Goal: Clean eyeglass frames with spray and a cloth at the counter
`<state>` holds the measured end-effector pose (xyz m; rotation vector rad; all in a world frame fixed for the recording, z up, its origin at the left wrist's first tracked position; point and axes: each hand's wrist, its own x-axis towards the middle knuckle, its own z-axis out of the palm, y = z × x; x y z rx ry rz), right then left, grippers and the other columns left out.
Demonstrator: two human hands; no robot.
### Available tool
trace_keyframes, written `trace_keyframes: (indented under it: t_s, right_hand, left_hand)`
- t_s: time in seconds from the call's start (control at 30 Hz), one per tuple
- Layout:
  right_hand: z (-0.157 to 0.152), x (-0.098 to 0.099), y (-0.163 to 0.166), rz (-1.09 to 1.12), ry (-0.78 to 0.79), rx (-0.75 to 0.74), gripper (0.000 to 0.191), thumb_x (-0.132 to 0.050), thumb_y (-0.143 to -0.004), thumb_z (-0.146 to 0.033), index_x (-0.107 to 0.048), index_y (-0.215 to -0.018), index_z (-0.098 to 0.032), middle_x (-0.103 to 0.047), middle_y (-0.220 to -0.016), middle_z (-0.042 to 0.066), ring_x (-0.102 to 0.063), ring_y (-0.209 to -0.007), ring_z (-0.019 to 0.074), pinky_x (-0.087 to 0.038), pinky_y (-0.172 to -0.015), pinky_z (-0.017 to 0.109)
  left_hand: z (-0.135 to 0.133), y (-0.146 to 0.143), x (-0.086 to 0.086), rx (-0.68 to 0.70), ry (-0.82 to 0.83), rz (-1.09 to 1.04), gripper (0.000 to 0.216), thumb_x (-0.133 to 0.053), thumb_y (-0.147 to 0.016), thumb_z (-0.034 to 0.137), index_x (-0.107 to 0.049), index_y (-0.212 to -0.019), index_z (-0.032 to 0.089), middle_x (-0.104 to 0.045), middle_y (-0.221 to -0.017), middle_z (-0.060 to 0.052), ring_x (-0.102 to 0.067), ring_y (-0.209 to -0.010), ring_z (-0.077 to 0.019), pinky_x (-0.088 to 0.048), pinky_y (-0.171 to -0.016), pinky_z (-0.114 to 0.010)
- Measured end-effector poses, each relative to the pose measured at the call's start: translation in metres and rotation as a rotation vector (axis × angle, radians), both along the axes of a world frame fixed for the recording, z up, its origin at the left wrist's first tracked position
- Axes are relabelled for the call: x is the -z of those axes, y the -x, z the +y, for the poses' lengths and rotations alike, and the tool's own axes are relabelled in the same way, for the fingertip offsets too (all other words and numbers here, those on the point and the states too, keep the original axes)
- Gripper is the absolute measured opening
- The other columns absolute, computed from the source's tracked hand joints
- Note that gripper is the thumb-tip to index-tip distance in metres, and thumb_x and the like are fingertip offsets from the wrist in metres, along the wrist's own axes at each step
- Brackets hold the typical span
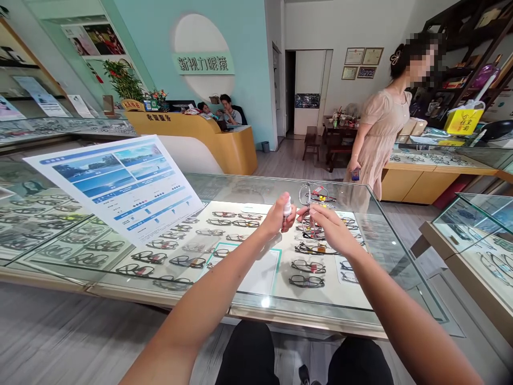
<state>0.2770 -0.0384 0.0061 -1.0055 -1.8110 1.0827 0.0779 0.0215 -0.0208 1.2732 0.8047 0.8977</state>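
Note:
My left hand (277, 214) is closed around a small white spray bottle (287, 206), its nozzle pointing up near my thumb. Just to the right, my right hand (326, 224) pinches a pair of eyeglasses (306, 193) with a thin frame, held on edge above the counter. The bottle and the eyeglasses are close together. Part of the eyeglasses is hidden behind my fingers. Beneath both hands lies the glass top of a display counter (256, 309), with rows of eyeglasses (306, 280) showing through it.
A printed sheet (120, 187) stands tilted on the counter at the left. Beyond the counter, a person (380, 125) in a light dress holds a phone. Two people sit behind a yellow reception desk (236, 149). Another glass case (476, 240) stands at the right.

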Motion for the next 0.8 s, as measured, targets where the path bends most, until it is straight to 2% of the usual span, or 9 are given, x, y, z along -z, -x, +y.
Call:
trace_keyframes:
  t_s: [0.1, 0.3, 0.47, 0.63, 0.8]
  right_hand:
    - [0.0, 0.003, 0.003, 0.049, -0.04, -0.028, 0.042, -0.046, -0.111, -0.047, -0.079, -0.11, -0.022, -0.073, -0.109, 0.007, -0.055, -0.092, 0.0216, -0.048, -0.085, 0.034]
    - [0.001, 0.007, 0.006, 0.084, -0.063, -0.092, 0.042, -0.047, -0.111, -0.051, -0.079, -0.106, -0.025, -0.075, -0.104, 0.007, -0.06, -0.099, 0.0251, -0.047, -0.088, 0.038]
    - [0.001, 0.007, 0.005, 0.101, -0.069, -0.097, 0.043, -0.05, -0.109, -0.057, -0.077, -0.097, -0.026, -0.072, -0.096, 0.006, -0.06, -0.095, 0.0257, -0.047, -0.088, 0.039]
    - [0.004, 0.006, 0.003, 0.165, -0.051, 0.038, 0.037, -0.05, -0.108, -0.049, -0.078, -0.104, -0.024, -0.063, -0.089, 0.003, -0.054, -0.086, 0.0214, -0.044, -0.085, 0.036]
    - [0.008, 0.008, 0.003, 0.268, -0.051, 0.164, 0.039, -0.052, -0.105, -0.052, -0.079, -0.107, -0.023, -0.06, -0.087, 0.003, -0.05, -0.082, 0.0202, -0.046, -0.088, 0.037]
  left_hand:
    - [-0.002, -0.002, 0.001, -0.085, -0.008, 0.031, 0.086, -0.044, -0.076, 0.105, -0.039, -0.051, 0.023, -0.029, -0.043, 0.005, -0.026, -0.035, -0.0064, -0.018, -0.039, -0.023]
    - [-0.005, -0.004, -0.001, -0.115, 0.005, 0.09, 0.08, -0.046, -0.078, 0.099, -0.04, -0.053, 0.023, -0.043, -0.047, 0.001, -0.027, -0.038, -0.0063, -0.016, -0.041, -0.025]
    - [-0.005, -0.005, 0.002, -0.069, 0.02, 0.054, 0.08, -0.046, -0.078, 0.1, -0.039, -0.054, 0.023, -0.037, -0.045, 0.003, -0.026, -0.038, -0.0068, -0.017, -0.042, -0.025]
    - [-0.003, -0.005, 0.009, -0.027, -0.003, 0.059, 0.082, -0.044, -0.08, 0.102, -0.043, -0.056, 0.024, -0.03, -0.044, 0.006, -0.026, -0.038, -0.0075, -0.016, -0.041, -0.026]
    - [-0.003, -0.008, 0.017, 0.089, -0.181, 0.167, 0.081, -0.044, -0.089, 0.093, -0.043, -0.048, 0.023, -0.034, -0.04, 0.002, -0.03, -0.038, -0.0088, -0.023, -0.04, -0.026]
